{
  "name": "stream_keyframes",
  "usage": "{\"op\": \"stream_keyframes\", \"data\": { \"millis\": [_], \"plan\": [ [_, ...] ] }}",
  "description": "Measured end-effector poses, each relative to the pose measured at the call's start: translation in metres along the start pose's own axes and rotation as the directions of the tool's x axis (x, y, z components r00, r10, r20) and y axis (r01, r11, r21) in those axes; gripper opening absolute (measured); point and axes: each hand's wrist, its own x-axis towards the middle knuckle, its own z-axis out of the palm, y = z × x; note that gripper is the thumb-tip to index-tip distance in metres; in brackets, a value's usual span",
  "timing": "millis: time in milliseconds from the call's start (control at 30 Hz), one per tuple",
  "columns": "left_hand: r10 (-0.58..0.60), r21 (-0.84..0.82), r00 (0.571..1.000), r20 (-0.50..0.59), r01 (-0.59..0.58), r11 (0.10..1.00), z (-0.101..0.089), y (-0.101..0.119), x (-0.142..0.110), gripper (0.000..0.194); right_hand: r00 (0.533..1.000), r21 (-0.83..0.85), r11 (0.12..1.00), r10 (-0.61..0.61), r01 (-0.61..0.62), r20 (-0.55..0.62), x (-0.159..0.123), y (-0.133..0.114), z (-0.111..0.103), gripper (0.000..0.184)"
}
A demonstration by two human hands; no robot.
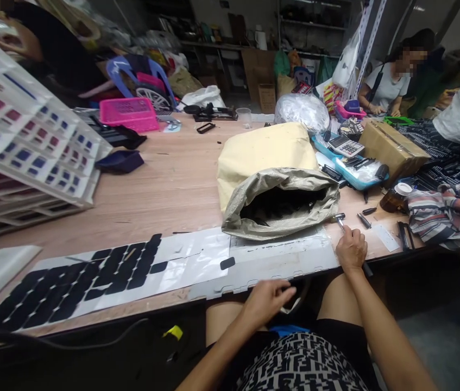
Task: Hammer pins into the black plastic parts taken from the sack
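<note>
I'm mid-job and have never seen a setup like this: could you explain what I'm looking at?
There's no machine here: someone works by hand, and this single view comes from a camera worn on the head, looking forward and down. The bare right hand grips a slim metal-shafted, dark-handled tool. The bare left hand is at the near table edge; whether it holds anything is unclear. On the wood-grained tabletop sit a cream sack with a rolled-back, open mouth, a white sheet bearing rows of black rounded pieces and, further right, a brown cardboard box.
</note>
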Motion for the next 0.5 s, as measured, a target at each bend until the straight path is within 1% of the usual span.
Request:
{"op": "stream_keyframes", "data": {
  "millis": [33, 67, 100, 133, 167, 200, 233, 267, 300, 367, 433, 500],
  "plan": [
    [0.021, -0.004, 0.997, -0.079, -0.021, 1.000, -0.017, 0.010, 0.009, 0.044, 1.000, -0.001, 1.000, 0.001, -0.001, 0.000, 0.000, 0.000, 0.000, 0.036],
    [0.018, 0.033, 0.978, -0.209, -0.011, 0.999, -0.034, 0.018, 0.021, 0.044, 1.000, -0.002, 1.000, 0.002, -0.002, 0.003, 0.000, -0.001, 0.000, 0.036],
    [0.009, 0.102, 0.940, -0.341, 0.027, 0.994, -0.050, 0.022, 0.037, 0.041, 1.000, -0.002, 1.000, 0.003, -0.003, 0.011, 0.000, -0.002, -0.001, 0.036],
    [-0.001, 0.179, 0.897, -0.442, 0.089, 0.980, -0.066, 0.025, 0.054, 0.039, 1.000, -0.002, 1.000, 0.009, -0.009, 0.021, -0.001, -0.002, -0.002, 0.036],
    [-0.033, 0.246, 0.858, -0.513, 0.183, 0.952, -0.079, 0.025, 0.072, 0.038, 0.999, 0.001, 1.000, 0.006, -0.006, 0.035, -0.001, -0.003, -0.003, 0.037],
    [-0.102, 0.285, 0.837, -0.538, 0.294, 0.912, -0.089, 0.023, 0.090, 0.038, 0.999, 0.004, 1.000, 0.011, -0.011, 0.044, -0.002, -0.004, -0.004, 0.037],
    [-0.204, 0.294, 0.816, -0.541, 0.410, 0.863, -0.096, 0.020, 0.107, 0.039, 0.999, 0.006, 1.000, 0.014, -0.015, 0.050, -0.003, -0.005, -0.005, 0.037],
    [-0.285, 0.298, 0.795, -0.535, 0.494, 0.817, -0.101, 0.017, 0.122, 0.041, 0.998, 0.008, 1.000, 0.020, -0.020, 0.052, -0.003, -0.005, -0.006, 0.036],
    [-0.352, 0.300, 0.779, -0.519, 0.551, 0.778, -0.103, 0.012, 0.134, 0.043, 0.998, 0.009, 1.000, 0.023, -0.024, 0.053, -0.004, -0.006, -0.007, 0.036],
    [-0.409, 0.297, 0.765, -0.498, 0.593, 0.748, -0.103, 0.005, 0.149, 0.046, 0.998, 0.010, 1.000, 0.029, -0.030, 0.051, -0.005, -0.007, -0.008, 0.036],
    [-0.417, 0.269, 0.758, -0.502, 0.595, 0.758, -0.101, 0.000, 0.152, 0.044, 0.998, 0.009, 0.999, 0.034, -0.035, 0.048, -0.006, -0.008, -0.007, 0.036],
    [-0.347, 0.208, 0.783, -0.517, 0.508, 0.836, -0.100, 0.000, 0.145, 0.039, 0.998, 0.007, 0.999, 0.037, -0.037, 0.046, -0.007, -0.008, -0.007, 0.036]
  ]
}}
